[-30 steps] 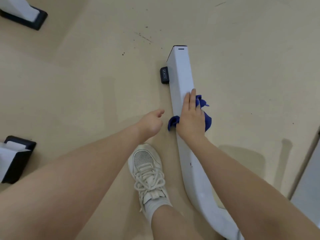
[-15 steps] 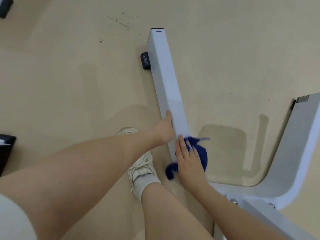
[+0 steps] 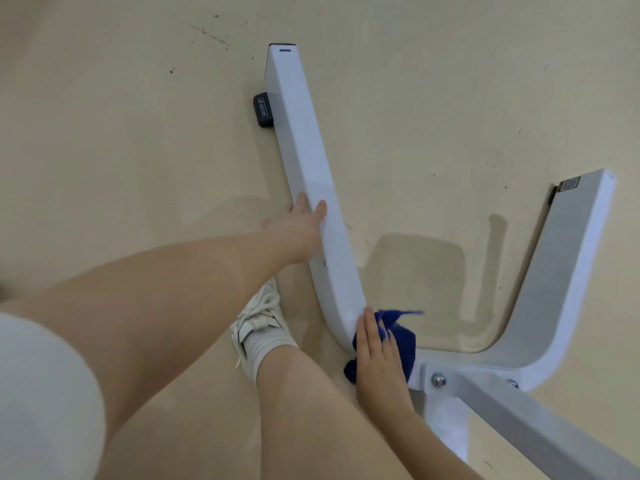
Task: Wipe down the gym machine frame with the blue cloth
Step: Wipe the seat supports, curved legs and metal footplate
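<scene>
Right hand (image 3: 379, 358) presses blue cloth (image 3: 401, 341) flat onto white frame (image 3: 304, 133).

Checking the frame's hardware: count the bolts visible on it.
2. One bolt sits at the joint right of the blue cloth; another bolt sits farther right on the joint. More may be hidden under the cloth.

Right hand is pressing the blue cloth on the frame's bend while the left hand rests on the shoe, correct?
Not quite. The head view shows the left hand resting on the white frame, not the shoe. The right hand does press the blue cloth on the bend.
</scene>
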A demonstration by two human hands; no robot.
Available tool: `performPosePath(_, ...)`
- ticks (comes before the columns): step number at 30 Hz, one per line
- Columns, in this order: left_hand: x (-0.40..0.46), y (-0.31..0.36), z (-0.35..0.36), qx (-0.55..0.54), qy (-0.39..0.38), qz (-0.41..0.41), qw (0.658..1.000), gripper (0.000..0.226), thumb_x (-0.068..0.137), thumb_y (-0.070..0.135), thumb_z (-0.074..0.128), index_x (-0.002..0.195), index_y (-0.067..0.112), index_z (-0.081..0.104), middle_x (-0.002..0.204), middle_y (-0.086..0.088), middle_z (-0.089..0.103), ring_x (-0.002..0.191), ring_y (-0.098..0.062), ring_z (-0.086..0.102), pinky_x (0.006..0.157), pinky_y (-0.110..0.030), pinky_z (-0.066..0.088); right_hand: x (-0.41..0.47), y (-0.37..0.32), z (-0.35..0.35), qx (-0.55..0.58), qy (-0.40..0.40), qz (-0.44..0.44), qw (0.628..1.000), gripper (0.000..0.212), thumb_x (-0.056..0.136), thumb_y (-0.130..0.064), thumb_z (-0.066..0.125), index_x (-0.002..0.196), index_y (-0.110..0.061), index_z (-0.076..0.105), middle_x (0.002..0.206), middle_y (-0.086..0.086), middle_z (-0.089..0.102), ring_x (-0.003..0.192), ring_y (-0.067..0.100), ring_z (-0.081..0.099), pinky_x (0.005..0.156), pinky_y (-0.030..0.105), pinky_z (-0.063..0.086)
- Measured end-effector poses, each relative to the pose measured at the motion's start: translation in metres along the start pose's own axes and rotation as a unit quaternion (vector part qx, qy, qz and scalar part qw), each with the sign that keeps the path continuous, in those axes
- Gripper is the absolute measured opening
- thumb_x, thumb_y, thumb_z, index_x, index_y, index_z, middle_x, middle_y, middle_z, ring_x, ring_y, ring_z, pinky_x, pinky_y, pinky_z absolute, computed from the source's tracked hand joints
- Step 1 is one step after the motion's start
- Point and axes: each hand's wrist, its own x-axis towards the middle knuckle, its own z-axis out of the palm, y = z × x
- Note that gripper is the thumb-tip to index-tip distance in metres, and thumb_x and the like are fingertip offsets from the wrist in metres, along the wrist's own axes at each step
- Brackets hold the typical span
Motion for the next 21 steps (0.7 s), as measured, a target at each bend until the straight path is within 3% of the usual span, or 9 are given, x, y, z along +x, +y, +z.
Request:
performPosePath(3,-0.004,0.006,0.000,0.069,0.046,-0.002,0.997,0.057,0.101,0.030,0.030,0.150,0.022,0.002,0.156,-0.003,-0.020,0.145,-0.024,-0.006,0.112,-0.058,0.012,0.020,0.004,-0.008,-0.008,0.002,-0.021,1.000,0.125,0.037,-0.006,0.084,0.143,0.006,0.018,0.153,0.021,0.014,0.112,0.032,0.060,0.093,0.036,0.047)
performPosePath(6,-0.005,0.015,-0.001,0.121,0.055,-0.003,0.991,0.058,0.102,0.033,0.029,0.150,0.009,0.006,0.157,-0.006,-0.016,0.145,-0.024,-0.003,0.113,-0.055,0.012,0.026,0.009,-0.013,-0.011,-0.032,-0.059,0.998,0.118,0.047,-0.010,0.080,0.142,0.005,0.011,0.151,0.018,0.019,0.121,0.033,0.053,0.096,0.035,0.046)
performPosePath(8,-0.003,0.023,-0.004,0.145,0.050,-0.017,0.988,0.058,0.102,0.033,0.028,0.149,0.005,0.008,0.157,-0.011,-0.013,0.145,-0.024,-0.002,0.114,-0.052,0.013,0.032,0.006,-0.018,-0.003,-0.036,-0.066,0.997,0.113,0.051,-0.019,0.083,0.141,0.006,0.019,0.151,0.020,0.024,0.122,0.033,0.052,0.097,0.036,0.045)
performPosePath(12,0.001,0.037,-0.008,0.190,0.030,-0.057,0.980,0.056,0.101,0.025,0.032,0.149,0.006,0.009,0.156,-0.015,-0.013,0.145,-0.025,-0.004,0.115,-0.050,0.008,0.077,-0.018,-0.026,0.040,0.020,-0.026,0.999,0.093,0.061,-0.027,0.085,0.135,0.005,0.040,0.144,0.019,0.041,0.123,0.037,0.051,0.098,0.044,0.043)
performPosePath(15,0.003,0.044,-0.001,0.214,0.019,-0.069,0.974,0.058,0.100,0.024,0.032,0.149,0.004,0.007,0.155,-0.017,-0.015,0.145,-0.027,-0.007,0.115,-0.048,0.006,0.109,-0.033,-0.030,0.101,0.054,0.017,0.993,0.079,0.072,-0.018,0.077,0.135,0.007,0.037,0.137,0.020,0.048,0.118,0.040,0.053,0.093,0.046,0.048)
performPosePath(17,0.001,0.040,0.001,0.206,0.030,-0.066,0.976,0.065,0.099,0.027,0.036,0.148,0.003,0.000,0.155,-0.015,-0.017,0.145,-0.026,-0.008,0.116,-0.046,0.005,0.094,-0.031,-0.024,0.119,0.041,0.048,0.991,0.083,0.070,-0.017,0.078,0.136,0.007,0.032,0.139,0.021,0.045,0.119,0.038,0.053,0.092,0.041,0.049)
performPosePath(19,-0.003,0.034,0.002,0.182,0.039,-0.049,0.981,0.080,0.097,0.043,0.039,0.148,0.002,-0.006,0.155,-0.015,-0.018,0.145,-0.026,-0.008,0.116,-0.046,0.005,0.045,-0.019,-0.020,0.106,-0.033,0.072,0.991,0.094,0.062,-0.015,0.080,0.138,0.008,0.031,0.147,0.021,0.033,0.125,0.033,0.049,0.097,0.035,0.046)
performPosePath(21,-0.006,0.031,0.007,0.173,0.044,-0.040,0.983,0.102,0.087,0.061,0.046,0.147,0.001,-0.012,0.154,-0.016,-0.020,0.145,-0.028,-0.010,0.116,-0.046,0.003,-0.006,0.004,-0.016,0.120,-0.070,0.087,0.987,0.094,0.075,-0.009,0.067,0.148,0.004,0.009,0.158,0.008,-0.002,0.140,0.024,0.029,0.113,0.029,0.026)
